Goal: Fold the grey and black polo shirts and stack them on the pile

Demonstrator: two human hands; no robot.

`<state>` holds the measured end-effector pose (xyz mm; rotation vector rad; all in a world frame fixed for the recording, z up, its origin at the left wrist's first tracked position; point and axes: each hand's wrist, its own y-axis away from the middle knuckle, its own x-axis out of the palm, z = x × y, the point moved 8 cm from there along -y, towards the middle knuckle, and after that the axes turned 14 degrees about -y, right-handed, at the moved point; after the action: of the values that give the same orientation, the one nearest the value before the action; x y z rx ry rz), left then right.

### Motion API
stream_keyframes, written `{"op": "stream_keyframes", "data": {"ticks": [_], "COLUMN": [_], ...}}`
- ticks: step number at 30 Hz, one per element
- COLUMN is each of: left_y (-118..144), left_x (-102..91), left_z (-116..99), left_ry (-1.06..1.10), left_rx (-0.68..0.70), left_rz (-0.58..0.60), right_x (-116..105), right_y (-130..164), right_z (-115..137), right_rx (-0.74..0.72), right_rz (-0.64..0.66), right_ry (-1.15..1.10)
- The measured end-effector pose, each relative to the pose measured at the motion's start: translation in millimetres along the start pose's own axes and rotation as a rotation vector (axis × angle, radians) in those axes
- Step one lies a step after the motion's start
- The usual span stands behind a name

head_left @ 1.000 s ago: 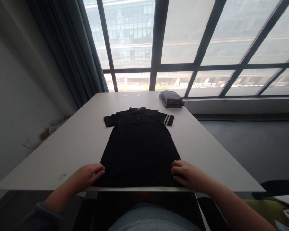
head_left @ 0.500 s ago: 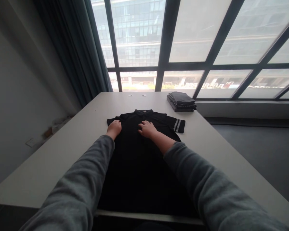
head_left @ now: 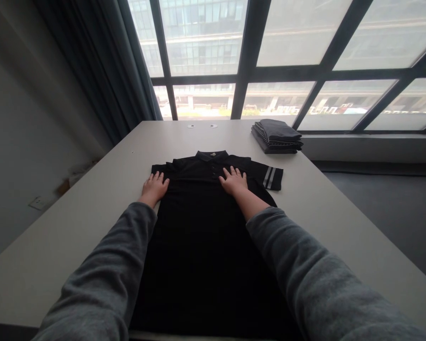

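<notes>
– Where is the shirt (head_left: 206, 237)?
– Flat on the worktop (head_left: 92, 213), collar away from the person.
– And the hands?
– Left hand (head_left: 155, 187) lies spread at the shirt's left shoulder, right hand (head_left: 235, 181) spread just right of the collar, both palms down, pinching nothing.
– Anything else?
– Folded clothes (head_left: 277, 136) beyond the shirt's striped sleeve.

Matt black cloth shirt (head_left: 206, 237)
</notes>
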<state>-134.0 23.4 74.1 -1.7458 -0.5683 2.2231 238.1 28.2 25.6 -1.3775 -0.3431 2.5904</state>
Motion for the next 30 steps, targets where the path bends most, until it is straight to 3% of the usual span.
{"op": "stream_keyframes", "data": {"ticks": [7,19,24,30], "left_y": [-2.8,-16.1,-28.4,-44.8], "left_x": [-7.0,-20.3,-17.4,-15.3], "left_z": [33.9,36.0,57.5,51.1], "left_ry": [0.033,0.145,0.193,0.208], "left_rx": [-0.132,-0.118,-0.319,-0.224], "left_rz": [-0.117,-0.172,-0.140,-0.064], "right_x": [0.3,7.0,5.4,5.6], "right_y": [-3.9,-8.5,-6.9,-7.8], "right_z": [1.9,-0.1,0.9,1.2], "right_rx": [0.004,-0.001,-0.005,-0.010], "right_rz": [-0.009,-0.050,-0.061,-0.068], "right_ry": [0.009,0.025,0.030,0.045]}}
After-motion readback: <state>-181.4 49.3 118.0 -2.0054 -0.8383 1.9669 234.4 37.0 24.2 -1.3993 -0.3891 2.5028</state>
